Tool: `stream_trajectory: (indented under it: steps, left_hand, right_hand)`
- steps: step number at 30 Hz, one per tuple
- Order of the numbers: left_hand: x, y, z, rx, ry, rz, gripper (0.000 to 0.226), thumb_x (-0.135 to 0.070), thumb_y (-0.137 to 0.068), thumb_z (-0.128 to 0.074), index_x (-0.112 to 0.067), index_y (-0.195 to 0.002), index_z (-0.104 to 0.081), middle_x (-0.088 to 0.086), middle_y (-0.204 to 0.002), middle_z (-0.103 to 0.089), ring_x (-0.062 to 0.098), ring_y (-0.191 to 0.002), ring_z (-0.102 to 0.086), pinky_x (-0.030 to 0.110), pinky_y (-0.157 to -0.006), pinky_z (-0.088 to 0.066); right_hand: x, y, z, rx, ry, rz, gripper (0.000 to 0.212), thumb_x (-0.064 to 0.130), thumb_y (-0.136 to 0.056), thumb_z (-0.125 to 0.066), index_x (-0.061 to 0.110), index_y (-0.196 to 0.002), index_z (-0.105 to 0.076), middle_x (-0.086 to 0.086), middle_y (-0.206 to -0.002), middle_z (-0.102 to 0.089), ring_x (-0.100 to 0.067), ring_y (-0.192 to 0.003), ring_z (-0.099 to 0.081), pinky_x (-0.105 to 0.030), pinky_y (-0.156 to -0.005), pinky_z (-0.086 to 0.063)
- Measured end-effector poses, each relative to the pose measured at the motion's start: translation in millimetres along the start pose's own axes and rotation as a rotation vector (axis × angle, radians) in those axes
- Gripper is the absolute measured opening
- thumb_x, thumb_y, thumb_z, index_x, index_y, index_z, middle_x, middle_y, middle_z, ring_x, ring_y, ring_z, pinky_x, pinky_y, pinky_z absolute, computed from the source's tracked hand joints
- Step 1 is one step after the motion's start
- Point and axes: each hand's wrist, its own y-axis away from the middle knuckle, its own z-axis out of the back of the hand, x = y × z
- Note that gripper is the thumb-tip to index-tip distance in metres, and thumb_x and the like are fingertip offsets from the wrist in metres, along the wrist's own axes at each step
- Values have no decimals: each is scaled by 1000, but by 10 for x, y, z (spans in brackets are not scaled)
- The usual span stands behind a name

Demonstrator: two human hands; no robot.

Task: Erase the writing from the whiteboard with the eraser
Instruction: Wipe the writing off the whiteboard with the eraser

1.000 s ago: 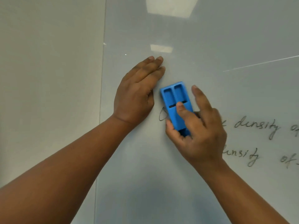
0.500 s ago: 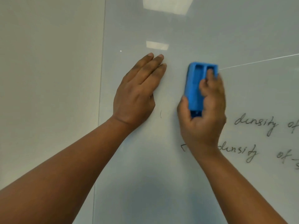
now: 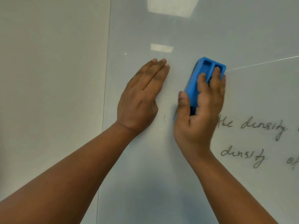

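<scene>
Your right hand (image 3: 199,113) grips blue plastic block eraser (image 3: 200,78), frame centre, against glossy whiteboard (image 3: 178,183). Your left hand (image 3: 140,97) flat, fingers straight, holding nothing. Black handwriting (image 3: 252,139) right.

right hand (image 3: 199,110) now gripping eraser (image 3: 199,81) upright, up and right of its spot 1 s ago; leftmost writing (image 3: 262,126) wiped, tiny tick remains.

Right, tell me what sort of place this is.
Probably a classroom or office. A large glossy whiteboard on a plain wall carries handwritten notes about density, and ceiling light panels reflect in it. The right hand holds a blue eraser; the left hand rests flat.
</scene>
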Motion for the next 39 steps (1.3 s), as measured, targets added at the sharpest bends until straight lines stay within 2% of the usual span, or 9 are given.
stream_trajectory:
  steps: [4,6,12,16,18,24,30,35,39]
  left_hand:
    - [14,12,-7,-11,18,-14,42,1,-95,-53,2,-137,-52,17,-142,-53,28,-138,-44,32,-118,-31]
    - [-3,14,0,0,20,-5,47,9,-92,-49,2,-138,-51,17,-143,-52,28,-138,-43,32,-119,-30]
    - [-17,15,21,9,-1,2,50,10,-90,-44,2,-139,-49,17,-145,-51,29,-139,-42,32,-120,-28]
    - [16,34,19,15,9,-8,40,-5,-98,-53,3,-137,-52,17,-143,-51,28,-138,-43,32,-119,-29]
    - [17,37,22,24,-2,-11,44,5,-94,-48,2,-138,-51,17,-144,-50,29,-139,-42,33,-119,-29]
    - [-8,31,19,72,-162,-92,45,-4,-98,-43,-8,-141,-52,12,-150,-45,31,-143,-37,42,-114,-37]
    - [-85,106,-7,175,-152,-136,44,-11,-103,-38,-6,-146,-43,10,-155,-38,27,-146,-31,44,-115,-35]
    - [-253,146,-43,68,-109,-58,39,4,-95,-43,3,-131,-58,18,-141,-54,35,-136,-46,46,-109,-43]
    - [-529,-34,-194,151,-100,-72,40,7,-90,-49,7,-128,-58,22,-134,-58,39,-132,-48,45,-110,-40]
  right_hand:
    - [139,296,-110,191,-69,114,50,10,-100,-58,-7,-145,-43,-31,-159,-27,-48,-152,-16,-49,-128,-15]
    - [54,405,-1,237,-53,127,49,11,-100,-58,-8,-143,-45,-28,-159,-27,-46,-153,-18,-47,-128,-16]
    - [17,-23,-31,16,-71,-18,49,13,-101,-56,-5,-145,-44,-30,-161,-25,-46,-153,-15,-51,-127,-17]
    - [215,260,-166,172,-121,77,48,9,-100,-57,-9,-143,-45,-29,-159,-28,-46,-153,-17,-48,-128,-17]
    - [75,401,27,222,-78,91,47,10,-99,-58,-8,-142,-48,-25,-160,-29,-42,-154,-18,-43,-128,-17]
    - [-293,-165,358,-50,-14,-96,47,14,-102,-54,-2,-145,-46,-23,-162,-29,-40,-154,-19,-52,-124,-26]
    - [-222,283,339,174,-4,75,48,12,-101,-56,-5,-145,-46,-21,-161,-29,-39,-155,-18,-42,-128,-18]
    - [-634,-112,726,-88,71,-72,46,14,-102,-53,-3,-144,-47,-24,-160,-32,-40,-153,-23,-48,-126,-25]
    - [-451,-133,510,47,92,73,48,14,-102,-53,-5,-145,-45,-25,-160,-31,-43,-153,-21,-44,-127,-20]
